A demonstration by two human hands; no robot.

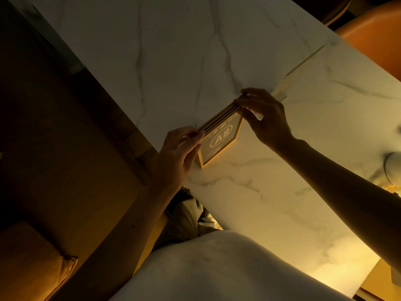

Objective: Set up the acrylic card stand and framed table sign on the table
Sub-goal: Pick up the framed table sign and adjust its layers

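A gold-framed table sign [219, 141] marked "A8" stands on the white marble table [173, 61] near its left edge. My left hand [175, 155] pinches the frame's top rail at its near end. The far end of the same rail is gripped by my right hand [263, 117]. A clear acrylic card stand [301, 68] rises just beyond my right hand, its upright sheet running toward the far right; its base is partly hidden by my fingers.
An orange chair [373, 38] sits past the table's far right edge. A wooden bench or floor [65, 148] lies left of the table, with an orange cushion [32, 268] at the lower left. A lamp base [393, 168] glows at the right edge.
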